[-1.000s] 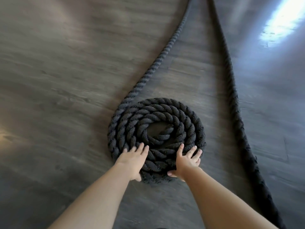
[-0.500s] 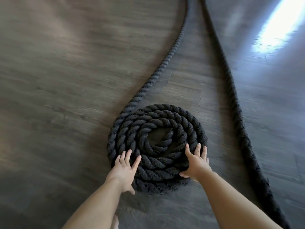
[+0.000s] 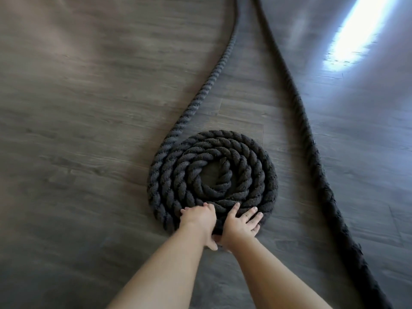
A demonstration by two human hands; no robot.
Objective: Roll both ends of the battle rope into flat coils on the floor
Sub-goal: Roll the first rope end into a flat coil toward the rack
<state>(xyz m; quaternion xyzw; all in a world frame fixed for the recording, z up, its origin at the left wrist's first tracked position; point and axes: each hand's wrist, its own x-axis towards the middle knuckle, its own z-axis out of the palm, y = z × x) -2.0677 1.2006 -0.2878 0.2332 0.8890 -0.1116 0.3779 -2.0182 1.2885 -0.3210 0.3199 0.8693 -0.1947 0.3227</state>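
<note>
A thick black battle rope lies on the dark wood floor. One end is wound into a flat coil (image 3: 211,181) of several turns at the middle of the view. My left hand (image 3: 197,219) is on the coil's near edge, fingers curled over the outer turns and thumb against the near side. My right hand (image 3: 242,224) lies right beside it, pressing flat on the coil with fingers spread. From the coil's left side the feeding strand (image 3: 211,74) runs away to the top. The other strand (image 3: 312,130) lies uncoiled at the right.
The uncoiled strand passes close to the coil's right side and runs down to the bottom right corner. Bare floor (image 3: 78,152) stretches to the left of the coil. A bright patch of light (image 3: 352,34) falls on the floor at the upper right.
Both hands have come together from the coil's two sides to its near edge. The coil has turned, and its inner end now points away from me.
</note>
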